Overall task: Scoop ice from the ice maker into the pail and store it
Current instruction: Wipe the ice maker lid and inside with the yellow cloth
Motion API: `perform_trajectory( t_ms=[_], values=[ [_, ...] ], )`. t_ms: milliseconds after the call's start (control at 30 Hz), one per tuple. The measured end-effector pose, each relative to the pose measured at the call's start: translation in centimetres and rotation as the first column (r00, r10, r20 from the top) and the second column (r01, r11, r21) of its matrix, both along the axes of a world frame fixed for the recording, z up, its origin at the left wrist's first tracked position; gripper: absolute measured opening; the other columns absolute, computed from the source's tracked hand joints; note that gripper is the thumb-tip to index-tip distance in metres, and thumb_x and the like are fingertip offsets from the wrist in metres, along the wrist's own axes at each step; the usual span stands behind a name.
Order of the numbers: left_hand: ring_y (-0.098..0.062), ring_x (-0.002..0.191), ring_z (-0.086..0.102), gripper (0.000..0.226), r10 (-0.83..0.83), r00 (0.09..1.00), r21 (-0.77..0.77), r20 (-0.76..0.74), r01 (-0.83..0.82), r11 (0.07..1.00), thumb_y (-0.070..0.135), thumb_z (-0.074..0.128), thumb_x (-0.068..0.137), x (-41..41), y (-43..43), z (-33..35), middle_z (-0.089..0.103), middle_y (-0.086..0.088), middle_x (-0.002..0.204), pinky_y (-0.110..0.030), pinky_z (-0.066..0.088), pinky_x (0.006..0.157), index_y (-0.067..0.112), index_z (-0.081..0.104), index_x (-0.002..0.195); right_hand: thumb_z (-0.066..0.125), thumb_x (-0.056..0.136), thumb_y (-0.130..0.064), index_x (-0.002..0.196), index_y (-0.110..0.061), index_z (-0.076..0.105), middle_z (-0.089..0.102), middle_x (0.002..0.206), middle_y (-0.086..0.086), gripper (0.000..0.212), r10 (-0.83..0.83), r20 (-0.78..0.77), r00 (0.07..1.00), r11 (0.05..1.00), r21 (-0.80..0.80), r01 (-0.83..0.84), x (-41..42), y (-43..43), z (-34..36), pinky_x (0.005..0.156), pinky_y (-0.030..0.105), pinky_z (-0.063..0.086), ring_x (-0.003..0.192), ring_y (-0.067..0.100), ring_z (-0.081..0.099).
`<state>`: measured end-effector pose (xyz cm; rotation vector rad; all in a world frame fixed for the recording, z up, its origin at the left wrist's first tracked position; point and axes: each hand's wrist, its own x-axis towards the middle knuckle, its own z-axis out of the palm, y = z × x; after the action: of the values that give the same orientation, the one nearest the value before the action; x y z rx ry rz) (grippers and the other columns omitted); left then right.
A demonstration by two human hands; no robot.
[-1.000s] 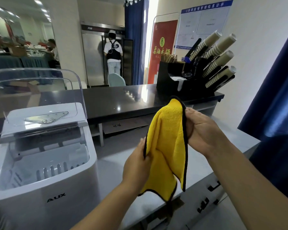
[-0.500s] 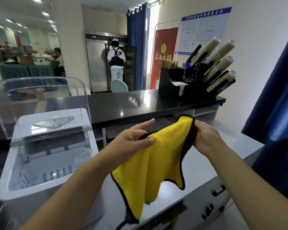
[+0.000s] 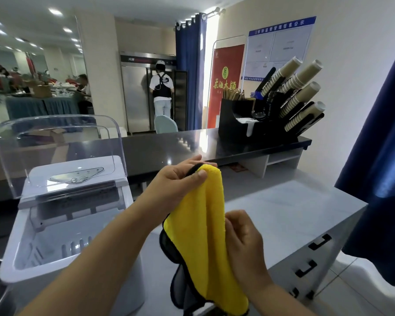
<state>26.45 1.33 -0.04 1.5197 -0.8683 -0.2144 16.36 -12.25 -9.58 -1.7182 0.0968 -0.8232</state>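
L hand [image 3: 178, 181] grips cloth [image 3: 203, 236] top; ice maker [image 3: 62, 229] to left, apart

The left hand [image 3: 178, 179] rose to pinch the folded top of the yellow cloth [image 3: 203, 236]. The right hand [image 3: 244, 242] dropped from the upper corner to the cloth's right edge. The cloth, spread wide before, hung doubled and narrow.

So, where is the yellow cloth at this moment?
The yellow cloth hangs at centre of the head view, left hand gripping its top, right hand holding it lower, just right of the ice maker.
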Motion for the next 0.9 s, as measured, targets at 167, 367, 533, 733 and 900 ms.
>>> perform_trajectory(
  t_ms=[167,367,533,733,900],
  values=[
    [-0.009,0.101,0.059,0.023,0.062,0.998,-0.019,0.024,-0.062,0.998,0.036,0.057,0.078,-0.3,0.0,0.2,0.061,0.014,0.108,-0.03,0.051,0.084,0.024,0.069,0.093,0.053,0.075,-0.072,0.091,-0.029,0.06,0.062,0.075,-0.01,0.047,0.059,-0.037,0.998,0.998,-0.01,-0.059,0.0,-0.1,-0.9,0.056,0.014,0.043,0.064,0.003,0.055],
    [-0.022,0.097,0.057,0.023,0.085,0.996,-0.085,-0.042,-0.088,0.993,0.025,0.056,0.084,0.2,1.4,1.2,0.056,0.0,0.101,-0.045,0.046,0.094,0.014,0.068,0.1,0.066,0.081,-0.008,0.078,-0.016,0.065,0.064,0.072,0.005,0.009,-0.044,-0.372,0.927,0.995,-0.096,0.008,1.8,-2.8,-1.8,0.058,0.039,0.047,0.069,0.026,0.058],
    [-0.019,0.1,0.061,0.017,0.351,0.927,-0.076,-0.134,-0.362,0.929,0.026,0.054,0.094,2.1,3.2,0.7,0.066,0.003,0.102,-0.04,0.05,0.089,0.024,0.064,0.107,0.067,0.085,-0.021,0.092,0.014,0.057,0.059,0.08,0.028,0.037,0.067,-0.522,0.851,0.98,0.196,0.043,2.9,-5.4,1.4,0.045,0.039,0.048,0.059,0.036,0.059],
    [-0.023,0.116,0.05,0.028,0.453,0.826,-0.048,-0.335,-0.495,0.868,0.031,0.055,0.094,3.0,5.7,-0.4,0.059,0.008,0.114,-0.048,0.039,0.102,0.024,0.059,0.12,0.076,0.064,-0.031,0.109,-0.005,0.063,0.072,0.096,0.02,0.053,0.482,-0.515,0.708,0.783,0.617,-0.084,3.6,-6.6,5.9,0.064,0.046,0.057,0.079,0.037,0.071],
    [-0.016,0.101,0.059,0.016,0.363,0.847,-0.04,-0.388,-0.409,0.912,0.04,0.051,0.093,1.7,5.6,-0.5,0.064,0.011,0.107,-0.037,0.052,0.079,0.034,0.062,0.104,0.069,0.079,-0.035,0.113,-0.004,0.06,0.072,0.091,0.022,0.047,0.556,-0.342,0.757,0.634,0.763,-0.121,5.6,-3.1,7.4,0.054,0.045,0.057,0.071,0.036,0.071]
  ],
)
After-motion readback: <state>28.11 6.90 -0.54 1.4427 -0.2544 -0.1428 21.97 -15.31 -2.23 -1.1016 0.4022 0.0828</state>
